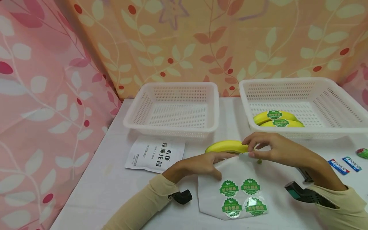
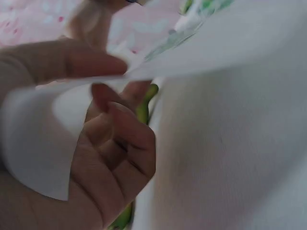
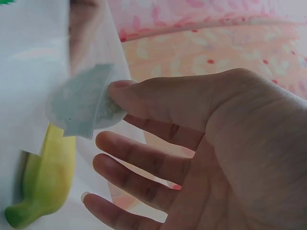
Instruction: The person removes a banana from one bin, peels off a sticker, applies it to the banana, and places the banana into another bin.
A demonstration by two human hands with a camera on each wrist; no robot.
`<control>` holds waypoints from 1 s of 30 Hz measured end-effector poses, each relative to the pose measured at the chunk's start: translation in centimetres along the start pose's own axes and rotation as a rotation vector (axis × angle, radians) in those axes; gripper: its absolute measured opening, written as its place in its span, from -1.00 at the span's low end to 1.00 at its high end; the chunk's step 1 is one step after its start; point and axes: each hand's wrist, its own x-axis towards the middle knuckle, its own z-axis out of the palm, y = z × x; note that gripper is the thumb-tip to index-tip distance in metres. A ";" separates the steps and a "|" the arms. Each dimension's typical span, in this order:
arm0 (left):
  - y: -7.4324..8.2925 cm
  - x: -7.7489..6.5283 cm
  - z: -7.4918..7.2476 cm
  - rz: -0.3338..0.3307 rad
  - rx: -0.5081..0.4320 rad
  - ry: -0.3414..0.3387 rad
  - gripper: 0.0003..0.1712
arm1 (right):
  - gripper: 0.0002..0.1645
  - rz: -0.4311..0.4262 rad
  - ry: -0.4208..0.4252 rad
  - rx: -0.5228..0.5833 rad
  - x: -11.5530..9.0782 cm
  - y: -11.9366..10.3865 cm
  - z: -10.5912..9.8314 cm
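A white sheet of round green stickers [image 1: 212,199] hangs tilted over the table, several stickers showing on its lower half. My left hand [image 1: 201,164] pinches the sheet at its upper left, thumb on the front and fingers behind. At the sheet's top edge, my right hand [image 1: 276,147] pinches a sticker [image 3: 76,105] between thumb and forefinger, its pale back showing in the right wrist view. The other right fingers are spread loosely. Just behind the sheet a yellow banana [image 1: 222,146] with a greenish tip lies on the table, partly hidden by the sheet and both hands.
An empty white basket [image 1: 169,128] stands at back left. Another white basket [image 1: 330,130] at back right contains bananas [image 1: 287,123] with green stickers. A white printed pouch [image 1: 156,155] lies left of my hand. Two small blue packets [image 1: 338,166] lie at right.
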 end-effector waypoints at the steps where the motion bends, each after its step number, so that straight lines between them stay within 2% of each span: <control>1: 0.0 0.1 0.1 0.002 0.096 0.009 0.01 | -0.90 -0.001 0.011 0.000 -0.1 0.0 -0.1; 5: 0.0 0.3 1.0 0.004 0.516 0.059 0.03 | -0.88 -0.002 0.036 0.007 -0.2 0.1 -0.3; 8: 0.1 0.4 1.7 0.031 0.737 0.105 0.02 | -0.90 0.009 0.056 0.005 -0.2 0.1 -0.4; 11: 0.3 0.5 2.2 0.057 0.834 0.163 -0.04 | -0.94 0.013 0.078 0.003 -0.2 0.1 -0.3; 17: 0.7 0.4 2.7 0.118 0.934 0.257 -0.27 | -0.93 -0.023 0.148 -0.032 0.0 -0.1 0.4; 18: 0.8 0.3 2.8 0.134 0.918 0.270 -0.34 | -0.92 -0.025 0.160 -0.036 0.1 -0.2 0.6; 20: 0.8 0.3 2.9 0.168 0.825 0.291 -0.47 | -0.92 -0.026 0.180 -0.036 0.2 -0.4 1.0; 22: 0.9 0.2 2.8 0.184 0.660 0.319 -0.57 | -0.92 -0.026 0.190 -0.033 0.3 -0.8 1.3; 24: 1.0 0.3 2.7 0.180 0.440 0.340 -0.59 | -0.92 -0.033 0.195 -0.031 0.4 -1.1 1.6; 28: 1.3 0.3 2.1 0.092 0.047 0.367 -0.46 | -0.91 -0.085 0.202 -0.025 0.7 -1.5 2.0; 30: 1.4 0.4 1.8 0.040 -0.061 0.377 -0.41 | -0.86 -0.121 0.202 -0.031 0.8 -1.5 2.2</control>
